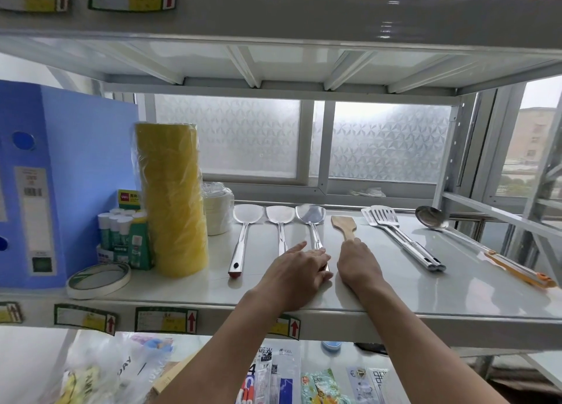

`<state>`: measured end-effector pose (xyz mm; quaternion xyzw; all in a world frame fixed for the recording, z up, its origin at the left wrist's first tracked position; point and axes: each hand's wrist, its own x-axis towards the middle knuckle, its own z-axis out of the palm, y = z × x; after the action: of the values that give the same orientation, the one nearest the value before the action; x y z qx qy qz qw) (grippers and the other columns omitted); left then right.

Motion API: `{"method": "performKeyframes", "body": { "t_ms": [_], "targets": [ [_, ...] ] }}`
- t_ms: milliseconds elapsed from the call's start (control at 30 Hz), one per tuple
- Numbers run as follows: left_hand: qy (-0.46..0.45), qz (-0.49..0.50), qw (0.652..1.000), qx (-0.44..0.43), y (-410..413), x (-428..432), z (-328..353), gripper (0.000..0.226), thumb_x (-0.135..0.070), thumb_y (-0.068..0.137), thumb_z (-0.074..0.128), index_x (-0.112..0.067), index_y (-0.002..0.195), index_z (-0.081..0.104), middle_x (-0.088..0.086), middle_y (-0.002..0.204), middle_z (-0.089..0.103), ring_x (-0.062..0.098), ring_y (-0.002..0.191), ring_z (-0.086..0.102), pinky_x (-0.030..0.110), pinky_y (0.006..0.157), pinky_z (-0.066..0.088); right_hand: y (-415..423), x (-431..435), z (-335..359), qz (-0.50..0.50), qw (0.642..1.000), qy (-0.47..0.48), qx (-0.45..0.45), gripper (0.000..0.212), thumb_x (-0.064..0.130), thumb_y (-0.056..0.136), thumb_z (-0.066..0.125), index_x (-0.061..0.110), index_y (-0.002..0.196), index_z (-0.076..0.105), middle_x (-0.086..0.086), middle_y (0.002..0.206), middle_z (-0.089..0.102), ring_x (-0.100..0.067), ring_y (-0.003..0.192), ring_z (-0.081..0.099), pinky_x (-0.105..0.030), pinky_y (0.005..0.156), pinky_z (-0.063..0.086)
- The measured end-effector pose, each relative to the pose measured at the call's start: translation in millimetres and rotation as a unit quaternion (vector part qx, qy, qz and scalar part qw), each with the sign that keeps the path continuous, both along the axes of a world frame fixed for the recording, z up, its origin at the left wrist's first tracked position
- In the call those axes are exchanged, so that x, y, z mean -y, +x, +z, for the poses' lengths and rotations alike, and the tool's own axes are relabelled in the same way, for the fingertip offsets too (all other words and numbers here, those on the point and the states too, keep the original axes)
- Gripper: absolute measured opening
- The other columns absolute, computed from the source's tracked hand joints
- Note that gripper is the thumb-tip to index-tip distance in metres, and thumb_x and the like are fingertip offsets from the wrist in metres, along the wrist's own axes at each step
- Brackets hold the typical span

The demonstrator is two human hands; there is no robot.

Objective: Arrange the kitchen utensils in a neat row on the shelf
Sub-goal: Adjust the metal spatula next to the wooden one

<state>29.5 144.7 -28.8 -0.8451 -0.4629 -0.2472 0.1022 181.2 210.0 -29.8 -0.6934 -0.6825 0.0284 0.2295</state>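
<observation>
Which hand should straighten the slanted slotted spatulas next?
Probably the right hand: it rests on the wooden spatula, directly beside the slotted spatulas. The left hand lies farther away, over the third steel spatula.

Shelf [395, 300], white, glossy. Three steel spatulas side by side, blades toward the back edge, handles toward the front: first spatula [243, 230] with a red-tipped handle, second spatula [280, 221], third spatula [310, 218] (lower handles of the last two hidden). Wooden spatula [343, 225] next, parallel, lower handle covered. Two slotted turners [395, 236] overlapping, angled toward the right front. Ladle [431, 218] with an orange handle, slanted, reaching the right front corner.
</observation>
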Motion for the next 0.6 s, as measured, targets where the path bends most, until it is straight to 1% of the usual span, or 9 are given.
{"method": "performKeyframes", "body": {
  "t_ms": [100, 200, 333, 433, 600],
  "targets": [
    [0.001, 0.005, 1.0, 0.002, 0.1, 1.4, 0.7, 0.04, -0.032, 0.103, 0.047, -0.012, 0.137, 0.057, 0.003, 0.148, 0.053, 0.015, 0.141, 0.043, 0.024, 0.121, 0.013, 0.0, 0.3, 0.3, 0.003, 1.0, -0.004, 0.0, 0.027, 0.005, 0.093, 0.041, 0.003, 0.115, 0.058, -0.018, 0.128, 0.053, -0.035, 0.122, 0.049, -0.041, 0.099, 0.042],
    [-0.007, 0.013, 1.0, 0.004, 1.1, 4.2, 1.5, 0.04, -0.033, 0.102, 0.048, -0.013, 0.137, 0.056, 0.001, 0.148, 0.054, 0.018, 0.141, 0.042, 0.024, 0.119, 0.018, 0.0, 0.9, 1.0, 0.004, 1.0, -0.005, 0.002, 0.028, 0.004, 0.093, 0.039, 0.003, 0.113, 0.058, -0.017, 0.127, 0.053, -0.034, 0.121, 0.05, -0.04, 0.098, 0.042],
    [-0.023, 0.02, 1.0, -0.001, 1.6, 4.2, 1.0, 0.043, -0.038, 0.098, 0.051, -0.016, 0.134, 0.058, 0.002, 0.147, 0.055, 0.021, 0.134, 0.051, 0.027, 0.118, 0.025, -0.6, 2.1, 2.1, 0.001, 1.0, -0.001, 0.002, 0.03, 0.002, 0.092, 0.035, 0.004, 0.11, 0.059, -0.017, 0.124, 0.056, -0.034, 0.119, 0.051, -0.04, 0.095, 0.043],
    [-0.028, 0.021, 0.999, -0.002, 0.8, 2.9, 0.8, 0.041, -0.033, 0.098, 0.05, -0.016, 0.135, 0.058, 0.001, 0.148, 0.054, 0.019, 0.135, 0.05, 0.027, 0.116, 0.027, -0.4, 2.6, 2.4, 0.002, 1.0, 0.001, 0.005, 0.03, 0.002, 0.092, 0.034, 0.003, 0.109, 0.059, -0.017, 0.123, 0.057, -0.034, 0.118, 0.052, -0.041, 0.094, 0.044],
    [-0.048, 0.019, 0.999, 0.001, -0.2, 1.2, 0.8, 0.042, -0.031, 0.1, 0.05, -0.018, 0.14, 0.056, 0.001, 0.149, 0.053, 0.025, 0.132, 0.053, 0.035, 0.11, 0.039, -0.1, 1.9, 2.1, 0.007, 1.0, -0.005, 0.006, 0.031, 0.001, 0.092, 0.033, 0.002, 0.109, 0.059, -0.018, 0.124, 0.058, -0.034, 0.118, 0.052, -0.041, 0.093, 0.044]
  ]
}}
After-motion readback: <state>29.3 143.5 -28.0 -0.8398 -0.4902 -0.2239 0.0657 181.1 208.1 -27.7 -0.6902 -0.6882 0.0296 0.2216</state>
